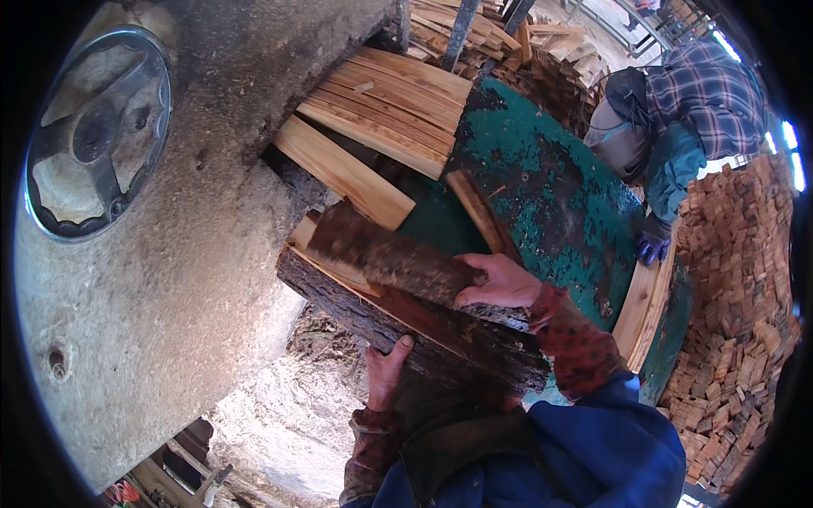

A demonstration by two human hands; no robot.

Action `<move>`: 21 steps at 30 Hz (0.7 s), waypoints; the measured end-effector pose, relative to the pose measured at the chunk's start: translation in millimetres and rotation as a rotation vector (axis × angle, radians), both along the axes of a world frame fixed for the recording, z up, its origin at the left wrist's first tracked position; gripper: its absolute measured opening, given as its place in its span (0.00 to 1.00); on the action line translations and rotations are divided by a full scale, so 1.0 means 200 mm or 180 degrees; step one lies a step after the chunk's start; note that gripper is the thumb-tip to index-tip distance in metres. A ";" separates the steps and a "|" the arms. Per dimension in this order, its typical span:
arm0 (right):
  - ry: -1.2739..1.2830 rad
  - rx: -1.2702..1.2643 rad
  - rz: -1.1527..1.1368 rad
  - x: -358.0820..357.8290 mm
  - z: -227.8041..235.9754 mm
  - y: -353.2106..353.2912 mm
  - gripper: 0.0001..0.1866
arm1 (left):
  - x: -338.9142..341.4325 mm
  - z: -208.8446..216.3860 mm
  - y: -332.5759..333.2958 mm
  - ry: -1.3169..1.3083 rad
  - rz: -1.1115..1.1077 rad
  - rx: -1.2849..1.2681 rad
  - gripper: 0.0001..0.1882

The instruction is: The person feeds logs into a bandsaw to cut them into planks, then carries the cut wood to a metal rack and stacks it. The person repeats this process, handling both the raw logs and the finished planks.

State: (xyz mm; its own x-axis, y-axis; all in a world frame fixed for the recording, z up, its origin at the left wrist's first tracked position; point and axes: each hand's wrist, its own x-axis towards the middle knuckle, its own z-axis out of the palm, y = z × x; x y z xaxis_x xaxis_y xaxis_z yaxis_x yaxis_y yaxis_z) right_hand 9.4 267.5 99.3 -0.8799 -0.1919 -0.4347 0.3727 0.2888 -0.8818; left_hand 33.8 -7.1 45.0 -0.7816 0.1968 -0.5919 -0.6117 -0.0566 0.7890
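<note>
Two rough, bark-covered wood slabs lie together in front of me, tilted across the near edge of the green metal table (542, 182). My right hand (504, 282) is closed around the right end of the upper brown slab (381, 248). Below it, the longer slab with dark ridged bark (339, 296) rests against my body side. My left hand (387, 372) grips its lower edge, thumb on the bark and the other fingers hidden beneath. Pale wood shows along this slab's top. Just beyond my right hand, a narrow brown strip of wood (484, 213) lies on the table.
Sawn boards (389, 102) and one angled board (343, 173) come out beside the large dusty machine housing (212, 169) with its handwheel (95, 133). At right, a co-worker in plaid (707, 97) has a gloved hand (653, 239) on a board (644, 309). Stacked wood (732, 313) stands behind.
</note>
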 end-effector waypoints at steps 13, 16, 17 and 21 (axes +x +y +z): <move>0.1457 0.3122 -0.0683 0.23 0.05 0.10 0.39 | 0.02 -0.09 -0.02 0.0037 0.0015 0.0128 0.36; 0.0477 0.2568 -0.1284 0.41 -0.07 0.15 0.44 | 0.03 -0.10 -0.02 0.0114 -0.0052 -0.0130 0.36; 0.0288 0.2448 -0.1365 0.44 -0.09 0.16 0.46 | 0.03 -0.12 -0.03 0.0152 -0.0131 -0.0217 0.36; 0.0563 0.2254 -0.1672 0.54 -0.16 0.20 0.44 | 0.03 -0.13 -0.04 0.0174 -0.0151 -0.0071 0.34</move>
